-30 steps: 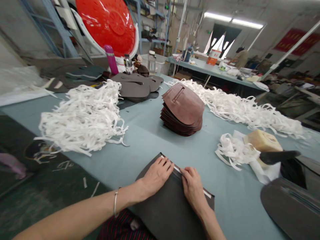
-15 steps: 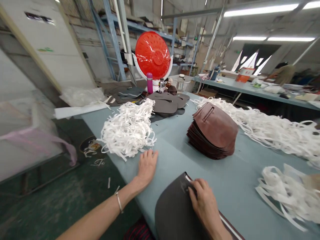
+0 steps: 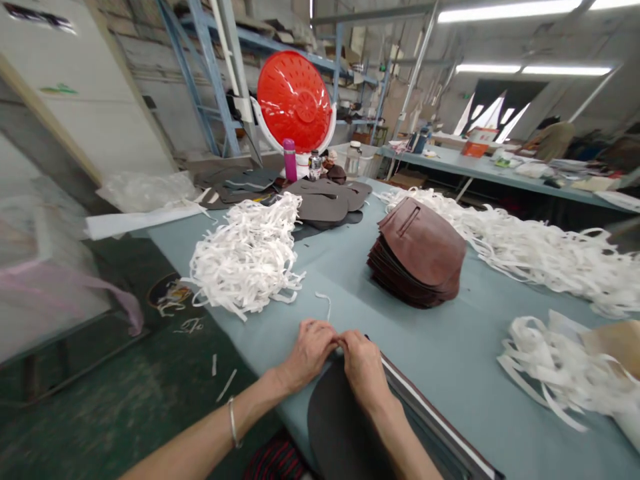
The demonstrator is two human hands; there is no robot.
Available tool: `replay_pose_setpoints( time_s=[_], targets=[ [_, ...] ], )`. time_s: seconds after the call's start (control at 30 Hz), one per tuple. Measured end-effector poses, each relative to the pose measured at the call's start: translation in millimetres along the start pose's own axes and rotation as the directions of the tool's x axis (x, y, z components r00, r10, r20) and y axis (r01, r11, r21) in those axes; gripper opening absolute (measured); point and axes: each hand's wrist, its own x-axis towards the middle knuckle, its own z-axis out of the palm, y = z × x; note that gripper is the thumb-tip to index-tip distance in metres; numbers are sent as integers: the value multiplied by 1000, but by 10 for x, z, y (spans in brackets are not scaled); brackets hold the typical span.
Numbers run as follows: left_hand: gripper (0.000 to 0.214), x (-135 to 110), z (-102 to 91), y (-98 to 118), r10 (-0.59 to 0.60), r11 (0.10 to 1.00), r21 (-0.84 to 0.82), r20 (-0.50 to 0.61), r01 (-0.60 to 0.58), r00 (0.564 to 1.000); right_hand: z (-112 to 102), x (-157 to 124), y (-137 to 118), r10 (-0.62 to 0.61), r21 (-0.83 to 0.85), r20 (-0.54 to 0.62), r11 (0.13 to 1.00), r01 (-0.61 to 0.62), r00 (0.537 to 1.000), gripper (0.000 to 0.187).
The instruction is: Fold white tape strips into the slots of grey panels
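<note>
My left hand (image 3: 313, 348) and my right hand (image 3: 364, 365) meet fingertip to fingertip over the table, both closed in a pinch. A narrow white strip (image 3: 326, 301) trails from behind my left fingers, curling on the table. What sits between my right fingertips is hidden. Under my right hand and forearm lies a dark grey rounded leather-like piece (image 3: 340, 423) at the near table edge. Along its right side runs a long straight edge with a white band (image 3: 435, 408). Left of centre, beyond my left hand, is a heap of white strips (image 3: 247, 257).
A stack of brown leather-like pieces (image 3: 425, 250) stands ahead to the right on the blue-green table (image 3: 345, 280). More white strips (image 3: 545, 247) line the right side. Grey cut pieces (image 3: 325, 200), a purple bottle (image 3: 289, 160) and a red round heater-like dish (image 3: 295, 100) are farther back.
My left hand has come from beside the white heap rightward to my right hand, bringing a white strip. My right hand has shifted left, its fingers now pinched. The view has turned slightly.
</note>
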Motion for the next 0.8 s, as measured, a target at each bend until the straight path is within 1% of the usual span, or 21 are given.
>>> replay_pose_setpoints(
  time_s=[0.07,0.1,0.17,0.2,0.23,0.3,0.33,0.37,0.4,0.43,0.47,0.5,0.57,0.63,0.67,0.7,0.73,0.77,0.8],
  targets=[
    [23,61,-21,35,26,1000,-1,77,-26,997,-80,-185,121,66,10,-39,998,-66,997,22],
    [25,99,-36,58,34,999,-30,128,-31,991,-120,-308,201,111,25,-68,994,-110,991,21],
    [29,175,-78,129,33,986,-169,270,13,962,-202,-615,390,231,69,-124,972,-224,965,19],
    [31,208,-101,177,36,965,-256,360,61,932,-247,-792,489,302,94,-144,952,-290,942,19],
    [31,234,-124,232,50,936,-332,453,117,890,-293,-978,584,376,119,-156,925,-360,913,20],
    [30,262,-155,356,119,884,-428,598,189,792,-384,-1352,741,516,168,-153,854,-492,843,21],
    [29,266,-159,416,169,869,-457,634,190,755,-425,-1526,796,576,195,-140,813,-548,805,22],
    [28,265,-152,470,213,861,-478,647,171,732,-457,-1684,832,625,222,-121,775,-592,772,24],
    [27,261,-135,514,245,858,-492,644,147,725,-479,-1824,852,659,248,-101,742,-622,746,25],
    [27,257,-108,546,255,861,-494,631,126,732,-490,-1942,858,681,271,-86,718,-640,727,26],
    [27,254,-73,564,239,870,-479,615,115,752,-491,-2040,855,694,293,-76,702,-649,716,28],
    [28,253,-35,571,193,887,-445,600,123,777,-484,-2117,846,706,309,-75,688,-656,705,29],
    [28,259,39,557,44,919,-346,566,189,823,-462,-2214,824,728,315,-99,670,-672,678,32],
    [27,271,90,537,-83,926,-271,537,265,840,-452,-2243,809,750,303,-128,652,-695,648,32],
    [27,278,103,535,-102,925,-260,530,276,842,-456,-2234,803,754,293,-145,651,-700,640,31],
    [26,284,109,544,-89,927,-267,529,265,844,-463,-2210,796,748,283,-169,661,-695,642,30],
    [25,288,107,564,-51,929,-287,528,234,848,-473,-2174,788,727,274,-198,685,-675,657,28],
    [25,290,102,593,2,929,-315,527,194,850,-480,-2128,777,692,265,-231,721,-640,684,27],
    [25,290,94,629,57,926,-345,523,150,850,-481,-2076,765,642,251,-259,766,-592,721,26]
  ],
)
